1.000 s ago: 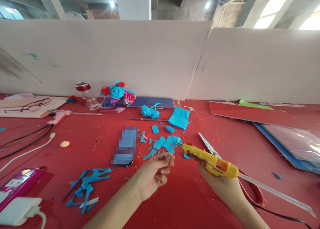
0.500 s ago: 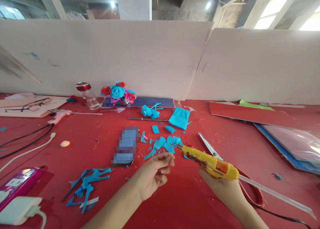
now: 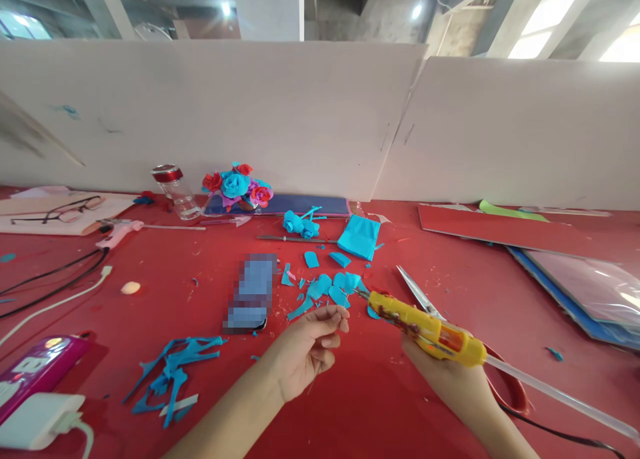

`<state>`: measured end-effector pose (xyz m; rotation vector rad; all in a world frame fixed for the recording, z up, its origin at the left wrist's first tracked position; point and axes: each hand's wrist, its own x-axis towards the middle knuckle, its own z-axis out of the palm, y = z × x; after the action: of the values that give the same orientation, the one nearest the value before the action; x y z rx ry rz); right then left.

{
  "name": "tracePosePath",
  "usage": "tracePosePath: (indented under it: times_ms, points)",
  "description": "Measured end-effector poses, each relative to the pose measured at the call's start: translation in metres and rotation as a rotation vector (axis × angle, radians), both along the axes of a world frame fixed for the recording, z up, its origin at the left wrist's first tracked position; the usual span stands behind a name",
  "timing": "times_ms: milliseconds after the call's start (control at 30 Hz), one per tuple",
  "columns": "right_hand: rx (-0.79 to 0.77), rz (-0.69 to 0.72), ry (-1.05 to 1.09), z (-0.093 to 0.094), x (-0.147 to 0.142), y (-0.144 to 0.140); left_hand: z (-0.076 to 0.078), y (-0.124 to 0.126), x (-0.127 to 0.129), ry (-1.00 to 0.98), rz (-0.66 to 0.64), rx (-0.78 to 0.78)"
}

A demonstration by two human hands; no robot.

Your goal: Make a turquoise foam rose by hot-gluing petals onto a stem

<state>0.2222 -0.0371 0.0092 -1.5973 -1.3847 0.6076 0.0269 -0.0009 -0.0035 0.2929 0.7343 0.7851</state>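
My right hand (image 3: 440, 369) is wrapped round a yellow glue gun (image 3: 425, 329), whose nozzle points left toward the blue paper petals. A clear glue stick (image 3: 555, 392) sticks out of its back end. My left hand (image 3: 313, 345) is closed in a pinch just left of the nozzle; what sits between its fingertips is too small to make out. Beyond both hands lie cut blue petals (image 3: 320, 287) and scraps. Scissors (image 3: 417, 291) with red handles lie partly hidden under the glue gun and my right hand.
A phone (image 3: 251, 292), blue paper strips (image 3: 173, 372) and a power strip (image 3: 43, 372) lie to the left. At the back stand a glass bottle (image 3: 176, 191) and a paper flower bunch (image 3: 236, 185). Folded blue paper (image 3: 359, 237) lies mid-table; boards and folders (image 3: 590, 285) are at right.
My right hand has drawn the glue gun slightly right and toward me, so the nozzle is a little farther from my left hand. The left hand has stayed in place.
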Motion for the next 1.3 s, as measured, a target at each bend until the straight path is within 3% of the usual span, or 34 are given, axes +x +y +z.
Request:
tracePosePath:
  times_ms: [400, 1067, 1200, 1300]
  points:
    - [0.041, -0.023, -0.015, 0.0, 0.004, 0.001, 0.0, -0.001, 0.0, -0.02, -0.004, -0.004]
    - [-0.017, -0.011, -0.01, -0.005, 0.001, 0.001, 0.004, -0.001, -0.001, -0.043, 0.001, -0.029]
    - [-0.031, -0.023, 0.05, -0.006, 0.014, 0.003, 0.004, 0.0, -0.002, -0.055, 0.015, -0.032]
    - [-0.114, -0.077, 0.204, -0.008, 0.04, 0.006, 0.006, 0.002, -0.005, -0.073, 0.043, 0.0]
